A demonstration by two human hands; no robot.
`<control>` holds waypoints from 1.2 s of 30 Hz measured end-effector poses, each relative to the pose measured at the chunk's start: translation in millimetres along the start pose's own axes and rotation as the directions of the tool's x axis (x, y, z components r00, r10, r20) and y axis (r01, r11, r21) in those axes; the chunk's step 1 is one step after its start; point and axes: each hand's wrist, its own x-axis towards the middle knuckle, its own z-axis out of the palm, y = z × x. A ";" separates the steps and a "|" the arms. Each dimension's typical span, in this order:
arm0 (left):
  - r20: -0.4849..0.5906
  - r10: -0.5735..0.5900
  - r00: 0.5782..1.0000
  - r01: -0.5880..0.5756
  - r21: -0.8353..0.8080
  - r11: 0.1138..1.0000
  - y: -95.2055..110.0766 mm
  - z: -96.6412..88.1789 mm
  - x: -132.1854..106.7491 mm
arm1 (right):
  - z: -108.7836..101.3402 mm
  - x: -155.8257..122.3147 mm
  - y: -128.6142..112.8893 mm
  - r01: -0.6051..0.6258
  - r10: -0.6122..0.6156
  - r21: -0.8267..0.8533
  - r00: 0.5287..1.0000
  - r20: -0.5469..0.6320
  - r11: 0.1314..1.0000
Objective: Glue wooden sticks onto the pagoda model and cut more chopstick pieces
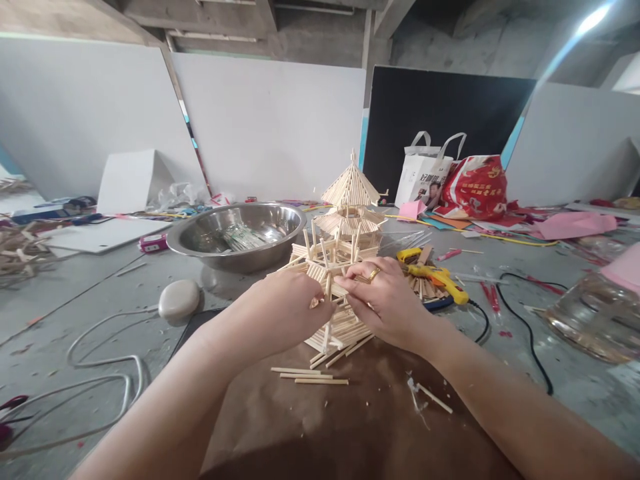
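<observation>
A small pavilion model (345, 327) made of pale wooden sticks stands in front of me, with stick floors, posts and rails. A pointed stick roof (353, 187) rises at its back; whether it is joined to the front part I cannot tell. My left hand (287, 307) is closed at the model's near left, thumb and forefinger pressed by a front post. From the right, my right hand (393, 300), with a ring on one finger, pinches the stickwork at the top of that post. The fingers hide part of the joint. Several loose sticks (321, 382) lie just in front.
A steel basin (195, 252) with clear packets inside stands behind left. To the right lies a yellow glue gun (445, 280) with a black cord. A pale round device (179, 300) trails a cable at left. Bags (475, 190) and a clear jug (585, 320) stand right.
</observation>
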 end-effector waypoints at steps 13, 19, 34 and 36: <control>-0.057 0.159 0.986 -0.163 -0.088 0.983 2.3 -5.0 2.9 | 6.2 -1.8 -5.5 0.006 -0.008 0.028 0.997 0.072 1.000; -0.028 0.153 0.988 -0.154 -0.067 0.986 2.7 -6.1 2.9 | 6.1 -2.5 -5.1 0.002 -0.004 0.026 0.997 0.074 1.000; 0.108 0.104 0.989 -0.085 -0.175 0.981 -5.7 -10.5 -1.0 | 5.1 -3.0 -4.2 0.025 -0.030 0.086 0.998 0.058 0.996; 0.097 0.107 0.989 -0.090 -0.168 0.982 -4.6 -10.8 -1.0 | 5.4 -3.0 -4.6 0.033 -0.038 0.089 0.998 0.053 0.995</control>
